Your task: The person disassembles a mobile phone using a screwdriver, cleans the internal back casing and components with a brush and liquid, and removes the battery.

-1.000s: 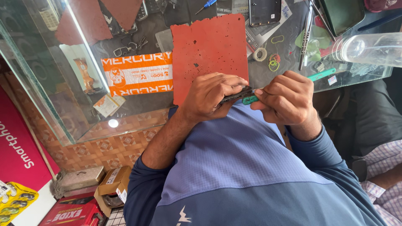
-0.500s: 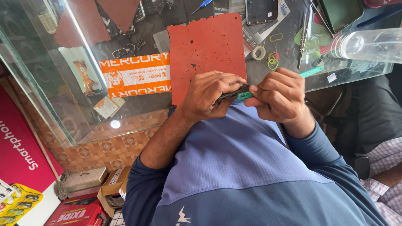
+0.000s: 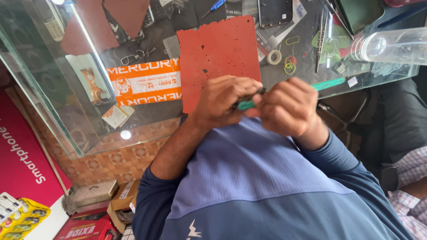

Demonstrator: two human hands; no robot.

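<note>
Both hands meet near the middle of the frame, just below the glass counter's [image 3: 111, 138] edge. Our left hand [image 3: 224, 101] comes in from the lower left on a bare forearm, sleeve pushed up past the elbow, knuckles toward the camera and fingers curled tight. Our right hand [image 3: 287, 106] comes in from the lower right, sleeve down to the wrist, bent in toward the left hand until the two nearly touch. Each hand is closed on the thing between them.

That thing is a slim green tool [image 3: 329, 83]. Its long axis runs close to level, rising a little toward the right of the frame. A short green stretch shows in the gap between the hands, with a small dark piece just above it at the left fingertips; we cannot tell what that piece is. The longer green end sticks out past the right hand, over the counter edge.

Above the hands a red mat [image 3: 218, 53] lies flat on the counter. Right of it are a tape roll [image 3: 274, 57], some rubber bands [image 3: 290, 64], tweezers [image 3: 319, 40], and a clear plastic bottle [image 3: 391, 46] on its side at the upper right.
</note>
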